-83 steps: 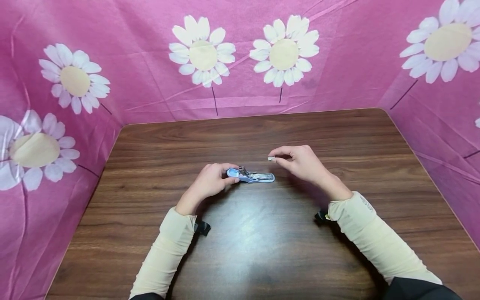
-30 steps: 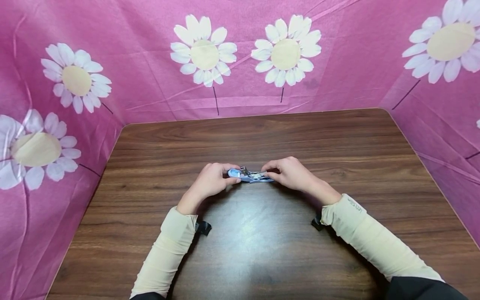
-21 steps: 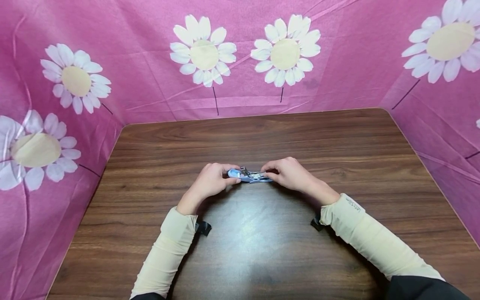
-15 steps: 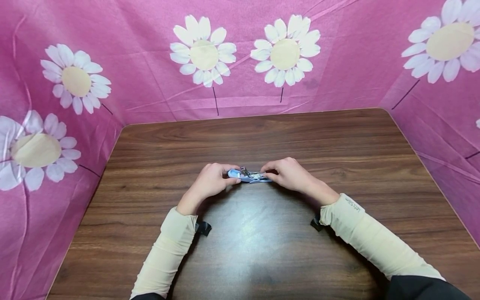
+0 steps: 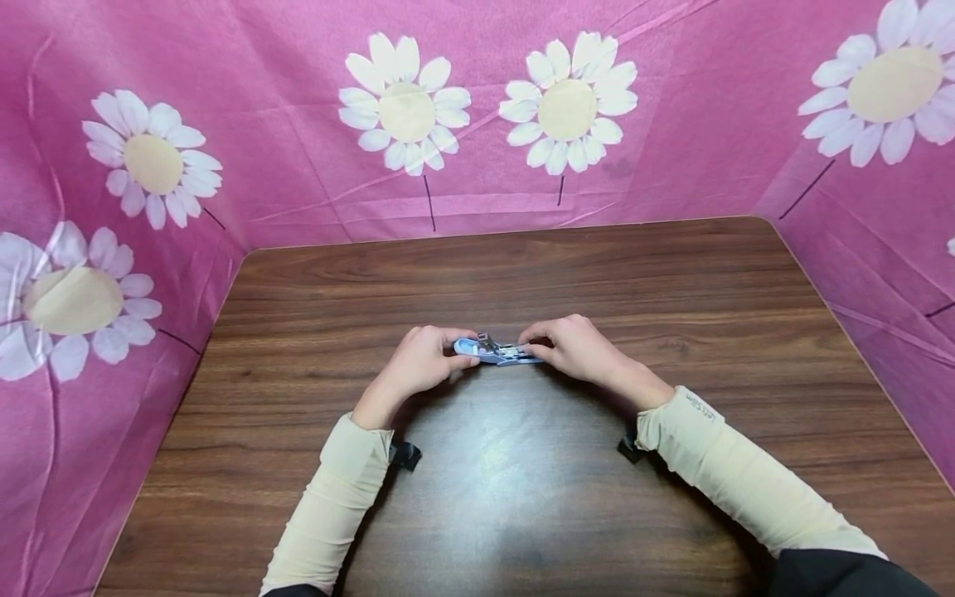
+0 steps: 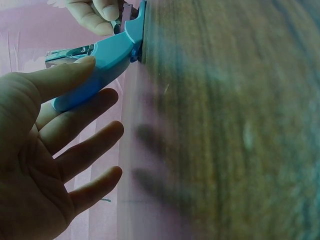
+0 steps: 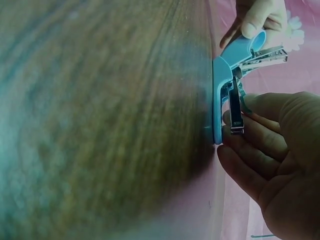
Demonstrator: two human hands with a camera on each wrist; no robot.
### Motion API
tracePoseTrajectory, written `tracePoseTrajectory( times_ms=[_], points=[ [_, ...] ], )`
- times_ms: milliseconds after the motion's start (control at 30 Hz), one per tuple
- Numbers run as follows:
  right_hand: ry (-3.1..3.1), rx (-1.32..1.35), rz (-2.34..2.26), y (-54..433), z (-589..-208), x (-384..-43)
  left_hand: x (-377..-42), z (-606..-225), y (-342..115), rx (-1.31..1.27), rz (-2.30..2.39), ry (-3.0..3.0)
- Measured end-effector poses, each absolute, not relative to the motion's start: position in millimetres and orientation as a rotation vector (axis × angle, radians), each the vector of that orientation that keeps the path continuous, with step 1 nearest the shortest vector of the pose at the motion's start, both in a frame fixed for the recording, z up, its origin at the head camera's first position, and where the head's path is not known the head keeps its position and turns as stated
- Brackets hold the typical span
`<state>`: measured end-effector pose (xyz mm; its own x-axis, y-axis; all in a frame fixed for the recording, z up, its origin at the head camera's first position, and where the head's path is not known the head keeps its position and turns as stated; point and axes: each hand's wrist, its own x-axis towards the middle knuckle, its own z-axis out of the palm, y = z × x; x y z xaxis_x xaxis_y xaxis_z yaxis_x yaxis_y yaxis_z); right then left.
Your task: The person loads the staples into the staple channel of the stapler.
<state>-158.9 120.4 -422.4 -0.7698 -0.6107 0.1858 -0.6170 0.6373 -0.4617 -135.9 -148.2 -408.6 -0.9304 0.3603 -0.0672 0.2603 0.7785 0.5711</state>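
Observation:
A light blue stapler (image 5: 488, 357) lies folded wide open on the table, its metal parts exposed. At its left end, my left hand (image 5: 420, 358) grips the blue top handle between thumb and index finger; the left wrist view shows the other fingers spread. My right hand (image 5: 582, 347) is at the stapler's right end, over the base. Thumb and index finger pinch together beside the metal magazine (image 7: 235, 107) in the right wrist view. The small strip of staples in that pinch is mostly hidden by the fingers.
The brown wood-grain table (image 5: 492, 497) reaches back to a pink cloth (image 5: 477, 191) with white flowers, which hangs at the back and both sides. Black wrist mounts (image 5: 405, 454) sit by both cuffs.
Since the earliest frame, my right hand has moved left and slightly down to the stapler with the small strip. Over the last second both hands stay almost still.

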Motion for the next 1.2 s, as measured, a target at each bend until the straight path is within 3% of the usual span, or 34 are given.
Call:
tracePoseTrajectory(
  times_ms=[1200],
  points=[
    [-2.836,1.109,0.682,118.3,-421.1,-155.9,-135.7,-408.9,-147.7,0.477,0.862,2.796]
  ],
)
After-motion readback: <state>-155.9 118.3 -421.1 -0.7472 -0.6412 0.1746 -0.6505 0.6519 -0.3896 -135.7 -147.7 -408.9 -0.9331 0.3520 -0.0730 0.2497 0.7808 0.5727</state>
